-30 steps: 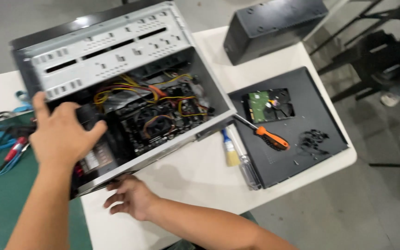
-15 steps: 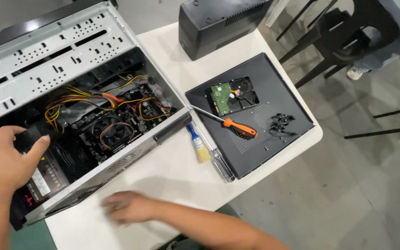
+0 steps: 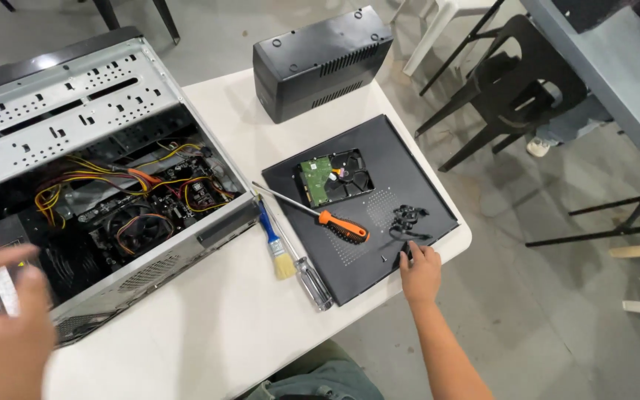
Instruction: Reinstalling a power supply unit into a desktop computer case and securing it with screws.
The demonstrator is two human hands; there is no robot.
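Black side panel near the table's right edge, right hand fingertips on it, left hand blurred, grip unclear.

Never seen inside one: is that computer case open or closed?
Open: the computer case lies sideways with fan and wires exposed, and its side panel lies flat on the table.

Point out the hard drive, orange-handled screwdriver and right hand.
hard drive (image 3: 332, 177), head view, on its green circuit board.
orange-handled screwdriver (image 3: 342, 227), head view, on the orange grip.
right hand (image 3: 421, 272), head view, on the back of the hand.
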